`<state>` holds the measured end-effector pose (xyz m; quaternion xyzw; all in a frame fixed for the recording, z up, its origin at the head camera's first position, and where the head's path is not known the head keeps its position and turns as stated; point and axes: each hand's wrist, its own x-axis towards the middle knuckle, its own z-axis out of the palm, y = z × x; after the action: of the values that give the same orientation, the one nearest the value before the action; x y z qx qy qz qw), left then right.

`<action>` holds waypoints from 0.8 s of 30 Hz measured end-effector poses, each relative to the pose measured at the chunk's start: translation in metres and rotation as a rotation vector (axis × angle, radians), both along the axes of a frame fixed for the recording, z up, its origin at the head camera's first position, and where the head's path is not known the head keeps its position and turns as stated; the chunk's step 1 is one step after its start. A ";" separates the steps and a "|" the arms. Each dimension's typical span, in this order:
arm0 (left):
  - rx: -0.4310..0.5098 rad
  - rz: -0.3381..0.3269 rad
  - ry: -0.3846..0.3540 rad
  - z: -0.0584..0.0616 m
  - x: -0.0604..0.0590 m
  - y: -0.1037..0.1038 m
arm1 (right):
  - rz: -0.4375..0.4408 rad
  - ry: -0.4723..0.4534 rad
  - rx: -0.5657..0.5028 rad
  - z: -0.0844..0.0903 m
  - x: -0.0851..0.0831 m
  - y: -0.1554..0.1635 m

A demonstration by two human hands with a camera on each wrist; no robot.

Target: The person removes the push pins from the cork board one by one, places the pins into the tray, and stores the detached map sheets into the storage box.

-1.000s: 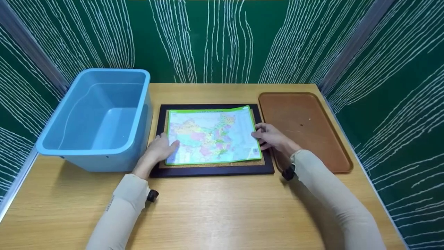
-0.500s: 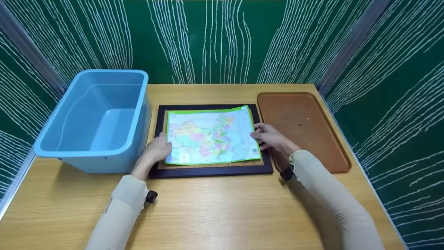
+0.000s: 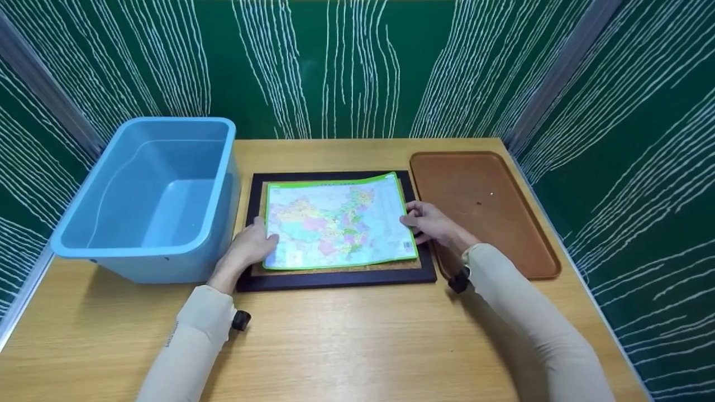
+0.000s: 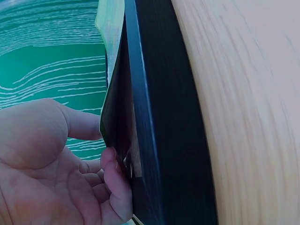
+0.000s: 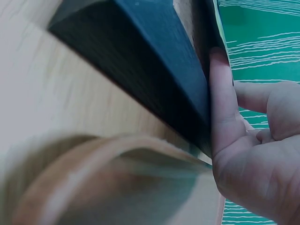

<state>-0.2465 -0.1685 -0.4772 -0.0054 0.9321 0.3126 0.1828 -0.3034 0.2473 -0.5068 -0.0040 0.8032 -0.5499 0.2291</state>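
Map sheet (image 3: 339,220) is gripped at its left edge by the left hand (image 3: 249,248) and at its right edge by the right hand (image 3: 430,223), fingers curled round it. It is judged barely lifted off the cork board (image 3: 335,270); removal remains.

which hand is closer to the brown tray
Right. The right hand is at the map's right edge, just beside the brown tray. The left hand is at the map's left edge, next to the blue tub.
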 end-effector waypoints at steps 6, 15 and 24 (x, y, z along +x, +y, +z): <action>0.007 0.012 -0.022 0.000 0.002 0.002 | -0.004 -0.007 -0.007 0.002 0.002 0.000; -0.027 0.044 -0.004 -0.004 0.000 0.002 | -0.003 0.004 -0.020 0.001 0.000 0.000; -0.031 0.009 0.011 -0.005 0.002 -0.001 | 0.008 0.010 -0.019 0.001 0.001 0.000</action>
<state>-0.2441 -0.1699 -0.4817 -0.0106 0.9378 0.2989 0.1763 -0.3028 0.2470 -0.5060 -0.0122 0.7989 -0.5566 0.2274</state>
